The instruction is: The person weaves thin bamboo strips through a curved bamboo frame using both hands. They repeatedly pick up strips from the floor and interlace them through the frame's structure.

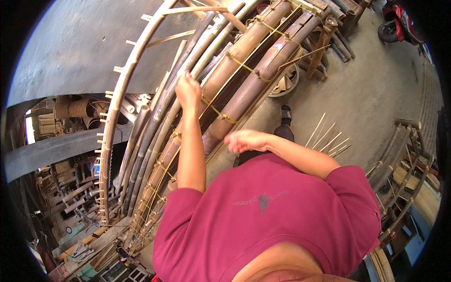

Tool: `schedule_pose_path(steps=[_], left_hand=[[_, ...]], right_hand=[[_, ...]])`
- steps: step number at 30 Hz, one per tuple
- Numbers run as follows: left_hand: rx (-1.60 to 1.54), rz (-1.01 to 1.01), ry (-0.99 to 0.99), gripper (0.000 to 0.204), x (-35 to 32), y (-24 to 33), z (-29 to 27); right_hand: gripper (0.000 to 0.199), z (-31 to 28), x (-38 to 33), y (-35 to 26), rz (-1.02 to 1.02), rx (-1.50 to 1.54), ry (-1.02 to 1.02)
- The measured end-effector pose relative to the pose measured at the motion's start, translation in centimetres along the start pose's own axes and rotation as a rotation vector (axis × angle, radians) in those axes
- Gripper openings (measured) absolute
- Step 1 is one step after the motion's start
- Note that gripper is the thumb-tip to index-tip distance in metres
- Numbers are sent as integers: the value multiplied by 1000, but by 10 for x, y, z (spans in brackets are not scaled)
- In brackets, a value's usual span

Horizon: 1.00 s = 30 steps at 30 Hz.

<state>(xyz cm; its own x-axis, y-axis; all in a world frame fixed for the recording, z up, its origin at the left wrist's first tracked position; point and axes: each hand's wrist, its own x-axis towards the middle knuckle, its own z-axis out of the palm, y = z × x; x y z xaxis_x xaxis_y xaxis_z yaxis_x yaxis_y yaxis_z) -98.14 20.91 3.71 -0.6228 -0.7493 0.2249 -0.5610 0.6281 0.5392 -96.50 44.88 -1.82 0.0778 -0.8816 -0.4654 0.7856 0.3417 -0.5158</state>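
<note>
Two thick brown bamboo poles, the outer pole [270,63] and the inner pole [218,77], lie side by side on my left, a dark gap between them. Yellow ties [242,62] wrap them at intervals. My left hand [189,93] is raised over the inner side of these poles, beside slimmer bamboo poles [165,101]. Its fingers are closed; whatever is in them is hidden. Closer to my body, my right hand [245,141] hovers just right of the outer pole. Its fingers are curled in and slightly blurred, and I cannot make out what they hold.
A curved bamboo rail [123,84] with short pegs stands beyond the poles. Thin sticks [329,141] fan out to my right. A round white basin [286,82] sits on the concrete floor, with a red motorbike [404,23] farther off. Bamboo frames [404,183] stand at far right.
</note>
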Motion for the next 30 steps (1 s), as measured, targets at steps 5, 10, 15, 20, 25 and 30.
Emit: schedule_pose_path(steps=[5,10,15,20,25,30], left_hand=[[-167,4,-522,32,-91,-63,-22],[-194,60,-125,24,-99,-95,24],[-169,-47,-304,32,-91,-55,-3],[-173,27,-125,33,-107,-76,-3],[-527,-54,-160,25,-76,-77,-4],[-397,-67,99,23,25,-61,-15]], right_hand=[[25,49,65,-22,-1157,47,522],[41,120,107,-101,-595,-1468,127],[54,20,172,-153,-575,-1404,-77],[42,66,40,-97,-475,-1241,-437],[35,13,36,1,-524,-1288,-70],[31,15,46,19,-579,-1653,76]])
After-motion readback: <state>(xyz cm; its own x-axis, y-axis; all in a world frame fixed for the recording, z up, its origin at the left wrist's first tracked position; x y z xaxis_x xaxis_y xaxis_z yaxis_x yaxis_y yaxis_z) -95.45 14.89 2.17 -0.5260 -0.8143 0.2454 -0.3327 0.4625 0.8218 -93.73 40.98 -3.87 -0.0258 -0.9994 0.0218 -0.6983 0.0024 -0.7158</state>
